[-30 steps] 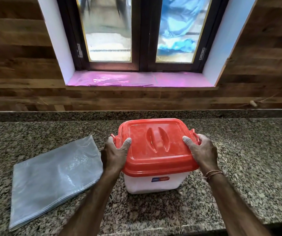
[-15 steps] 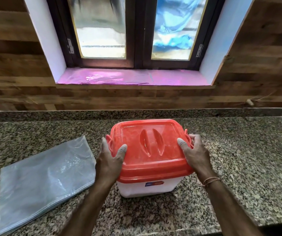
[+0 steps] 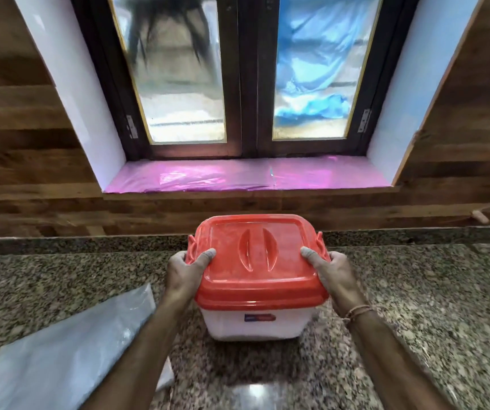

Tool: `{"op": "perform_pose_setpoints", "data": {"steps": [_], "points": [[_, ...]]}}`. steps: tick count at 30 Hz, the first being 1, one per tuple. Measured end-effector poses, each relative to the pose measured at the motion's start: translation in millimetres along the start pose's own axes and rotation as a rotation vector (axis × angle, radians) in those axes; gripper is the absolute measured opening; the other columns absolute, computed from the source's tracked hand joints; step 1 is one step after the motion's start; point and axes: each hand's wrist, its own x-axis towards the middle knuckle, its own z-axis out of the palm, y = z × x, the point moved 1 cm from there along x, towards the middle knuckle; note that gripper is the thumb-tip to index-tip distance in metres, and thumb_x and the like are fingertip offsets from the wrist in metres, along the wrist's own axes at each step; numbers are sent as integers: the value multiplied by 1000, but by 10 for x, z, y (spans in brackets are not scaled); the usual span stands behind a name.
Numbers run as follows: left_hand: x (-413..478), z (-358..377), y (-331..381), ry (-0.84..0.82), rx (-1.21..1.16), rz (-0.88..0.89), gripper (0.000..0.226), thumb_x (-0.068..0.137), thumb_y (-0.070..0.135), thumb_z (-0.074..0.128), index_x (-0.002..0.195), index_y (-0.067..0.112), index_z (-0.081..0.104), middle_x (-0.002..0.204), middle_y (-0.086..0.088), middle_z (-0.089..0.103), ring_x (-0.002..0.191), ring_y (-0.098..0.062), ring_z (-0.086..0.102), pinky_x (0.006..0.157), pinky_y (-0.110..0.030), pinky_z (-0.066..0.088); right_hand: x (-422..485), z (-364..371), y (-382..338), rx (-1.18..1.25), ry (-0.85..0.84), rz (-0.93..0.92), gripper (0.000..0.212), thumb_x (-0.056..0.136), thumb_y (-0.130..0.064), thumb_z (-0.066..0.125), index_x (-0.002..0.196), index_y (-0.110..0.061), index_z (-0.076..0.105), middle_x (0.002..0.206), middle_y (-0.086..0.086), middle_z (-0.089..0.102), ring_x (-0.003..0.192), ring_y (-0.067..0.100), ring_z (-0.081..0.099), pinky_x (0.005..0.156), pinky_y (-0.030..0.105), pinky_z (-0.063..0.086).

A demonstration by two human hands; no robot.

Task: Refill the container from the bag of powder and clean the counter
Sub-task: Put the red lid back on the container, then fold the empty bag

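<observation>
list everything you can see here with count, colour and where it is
container: 1, white body, on the counter in the middle
lid: 1, red-orange, closed on the container
plastic bag: 1, clear greyish, flat on the counter to the left
counter: 1, speckled granite, across the foreground
window: 1, dark frame with two frosted panes, above the counter
sill liner: 1, pink, on the window sill
wall: wood panelling, brown, either side of the window
wrist thread: 1, brownish, on the right wrist
left hand: 1, gripping the lid's left side
right hand: 1, gripping the lid's right side
</observation>
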Motion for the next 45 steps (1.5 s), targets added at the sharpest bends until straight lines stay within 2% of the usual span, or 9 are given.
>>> {"op": "perform_pose_setpoints", "data": {"steps": [9, 17, 23, 25, 28, 31, 35, 39, 45], "points": [[969, 508, 279, 79, 162, 96, 31, 94, 37, 71, 115, 14, 71, 97, -5, 74, 82, -19, 67, 62, -25, 46, 1137, 363, -321, -229, 70, -13, 59, 91, -58, 62, 112, -3, 64, 114, 20, 69, 104, 38, 64, 78, 34, 43], [1194, 529, 187, 74, 224, 111, 41, 93, 57, 63, 115, 23, 67, 99, 0, 74, 90, -23, 72, 83, -43, 61, 1265, 448, -227, -178, 100, -14, 51, 91, -56, 65, 107, -8, 64, 99, 11, 67, 86, 29, 59, 74, 32, 40], [907, 336, 138, -116, 281, 58, 112, 73, 97, 36, 160, 28, 25, 155, -12, 49, 133, -33, 56, 105, -60, 50, 907, 419, -223, 4, 130, -13, 84, 85, -79, 50, 137, -14, 54, 123, 12, 69, 106, 30, 67, 91, 46, 56], [584, 180, 16, -179, 298, 56, 99, 88, 84, 37, 165, 30, 7, 169, -10, 25, 150, -34, 35, 117, -63, 34, 566, 464, -61, 51, 170, 29, 100, 82, -92, 31, 151, -21, 39, 138, 11, 62, 119, 32, 64, 99, 55, 54], [175, -351, -575, -115, 418, 82, 85, 97, 65, 48, 164, 25, 13, 169, -10, 24, 152, -31, 32, 117, -56, 34, -271, 723, 311, 114, 211, 11, 70, 100, -71, 30, 147, -20, 40, 139, 11, 59, 114, 27, 62, 92, 43, 53], [-30, -1197, -1244, 109, 555, -20, 85, 93, 57, 63, 158, 12, 31, 156, -20, 45, 141, -38, 45, 109, -49, 42, -1053, 1204, 784, -37, -5, 10, 54, 102, -51, 49, 143, -16, 47, 141, 8, 57, 116, 22, 58, 88, 31, 44], [-177, -2419, -1933, 306, 644, -378, 107, 88, 64, 66, 161, 3, 19, 162, -27, 32, 149, -43, 31, 117, -51, 30, -1697, 2052, 1170, -320, -406, -18, 68, 92, -51, 68, 147, -17, 47, 136, 3, 57, 125, 21, 57, 94, 30, 47], [86, -3386, -3217, 323, 553, -573, 165, 40, 105, 55, 163, 7, 7, 162, -26, 34, 148, -46, 33, 120, -56, 30, -1936, 2698, 1216, -574, -527, -66, 79, 87, -54, 72, 147, -12, 44, 139, 8, 55, 128, 28, 55, 98, 34, 45], [-256, -3596, -2785, 333, 589, -531, 111, 81, 37, 84, 161, 2, 16, 158, -31, 37, 146, -46, 37, 118, -50, 34, -1869, 3124, 1377, -384, -374, 173, 48, 74, -41, 80, 109, -9, 68, 109, 18, 74, 88, 30, 70, 79, 49, 60]]}}
